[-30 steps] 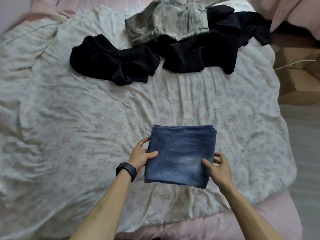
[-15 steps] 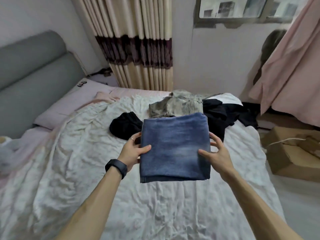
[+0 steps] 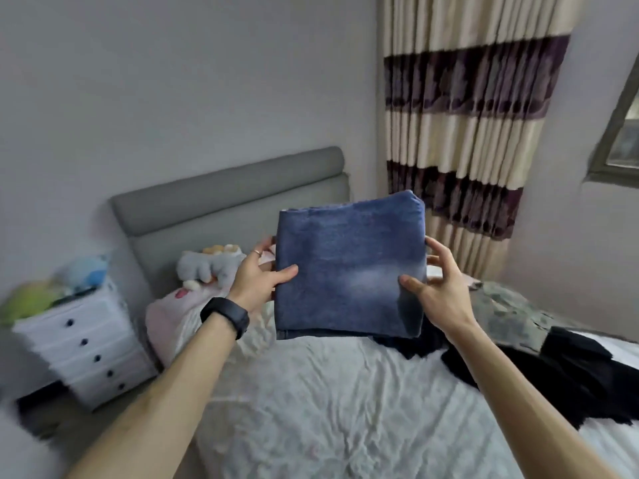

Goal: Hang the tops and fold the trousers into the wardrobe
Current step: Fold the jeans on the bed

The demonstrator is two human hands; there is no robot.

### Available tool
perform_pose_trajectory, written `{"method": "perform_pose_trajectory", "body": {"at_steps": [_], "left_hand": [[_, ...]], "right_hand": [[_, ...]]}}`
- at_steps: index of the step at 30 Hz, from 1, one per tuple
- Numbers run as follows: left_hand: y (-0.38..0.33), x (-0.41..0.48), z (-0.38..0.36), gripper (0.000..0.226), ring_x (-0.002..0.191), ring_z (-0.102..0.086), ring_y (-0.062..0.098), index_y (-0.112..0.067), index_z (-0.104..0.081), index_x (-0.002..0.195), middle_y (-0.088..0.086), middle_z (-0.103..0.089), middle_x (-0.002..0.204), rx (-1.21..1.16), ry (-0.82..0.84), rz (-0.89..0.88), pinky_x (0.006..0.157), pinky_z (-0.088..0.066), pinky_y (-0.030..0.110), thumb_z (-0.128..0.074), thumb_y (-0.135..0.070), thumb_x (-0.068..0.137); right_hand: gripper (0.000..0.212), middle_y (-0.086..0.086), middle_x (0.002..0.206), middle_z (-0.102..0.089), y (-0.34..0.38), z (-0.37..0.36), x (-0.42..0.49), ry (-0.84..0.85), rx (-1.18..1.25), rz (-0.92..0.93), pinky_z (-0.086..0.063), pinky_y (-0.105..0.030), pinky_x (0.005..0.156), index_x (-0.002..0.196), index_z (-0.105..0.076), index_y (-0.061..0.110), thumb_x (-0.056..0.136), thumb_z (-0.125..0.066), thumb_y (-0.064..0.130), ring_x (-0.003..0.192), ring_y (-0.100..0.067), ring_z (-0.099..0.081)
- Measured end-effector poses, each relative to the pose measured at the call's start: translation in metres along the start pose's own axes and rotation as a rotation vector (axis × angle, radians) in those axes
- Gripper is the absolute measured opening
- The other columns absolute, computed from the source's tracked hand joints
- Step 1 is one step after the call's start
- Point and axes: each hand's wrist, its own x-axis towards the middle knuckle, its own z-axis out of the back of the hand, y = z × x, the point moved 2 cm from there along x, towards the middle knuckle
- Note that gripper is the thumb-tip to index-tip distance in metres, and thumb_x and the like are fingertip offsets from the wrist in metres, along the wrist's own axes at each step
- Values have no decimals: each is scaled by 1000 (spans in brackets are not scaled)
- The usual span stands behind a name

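Note:
A pair of blue jeans (image 3: 349,267), folded into a thick square, is held in the air above the bed. My left hand (image 3: 257,276) grips its left edge, thumb on top and fingers underneath. My right hand (image 3: 437,288) grips its right edge the same way. On the bed to the right lie black garments (image 3: 567,371) and a grey patterned pair of trousers (image 3: 508,314), partly hidden behind my right arm. No wardrobe is in view.
The bed (image 3: 332,409) with a white floral cover fills the lower view, with a grey headboard (image 3: 221,198) behind. A white chest of drawers (image 3: 86,344) stands at the left, soft toys (image 3: 207,266) lie near the pillow, and a striped curtain (image 3: 463,115) hangs at the right.
Both hands lifted the folded jeans off the bed and carried them up. The view swung left, from the clothes pile toward the headboard and the chest of drawers.

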Motion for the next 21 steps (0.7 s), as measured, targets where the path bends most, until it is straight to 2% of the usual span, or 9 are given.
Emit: {"method": "perform_pose_trajectory", "body": {"at_steps": [3,5,8,11,15,18,21], "left_hand": [[-35,-42,58,65,86,-75,18,-34,-50,130,2,-77,95,26,-154,-63,64,-60,36,-77,1,82],[-52,-80,103,64,91,-75,22,-38,-52,127,5,-77,100,72,-275,-120,71,-61,41,-79,-2,82],[-74,-138,158,65,90,-75,19,-36,-52,130,3,-77,100,95,-434,-178,65,-60,33,-80,-3,81],[-85,-195,197,65,94,-74,20,-34,-52,131,4,-77,104,115,-573,-202,65,-59,31,-80,-3,81],[-93,-278,244,64,97,-74,19,-34,-50,131,2,-76,108,135,-738,-224,67,-59,32,-79,-4,82],[-104,-344,275,64,101,-73,21,-36,-51,129,1,-75,112,145,-877,-220,74,-60,41,-80,-5,82],[-114,-406,306,64,96,-74,21,-37,-52,127,3,-77,105,148,-1025,-237,67,-61,36,-81,-4,80]], "right_hand": [[81,21,108,-62,35,-52,-1,116,50,84,-52,-13,59,112,-42,75,80,-82,11,77,1,-69],[74,20,111,-61,62,-97,-12,233,114,138,-52,-11,58,120,-44,66,82,-81,13,81,3,-68],[71,17,111,-60,91,-158,-29,366,203,188,-53,-13,58,129,-44,56,84,-80,14,82,0,-69],[71,21,108,-59,121,-209,-57,469,277,246,-51,-11,57,126,-44,57,83,-80,13,81,1,-68],[72,20,109,-61,156,-273,-105,625,358,294,-53,-15,61,126,-46,57,82,-80,13,79,-2,-68],[71,20,111,-60,189,-317,-151,752,397,331,-57,-31,73,129,-45,54,81,-81,15,83,-9,-69],[74,22,110,-59,228,-353,-202,872,462,382,-55,-28,74,127,-42,59,82,-80,14,89,-13,-68]]}}
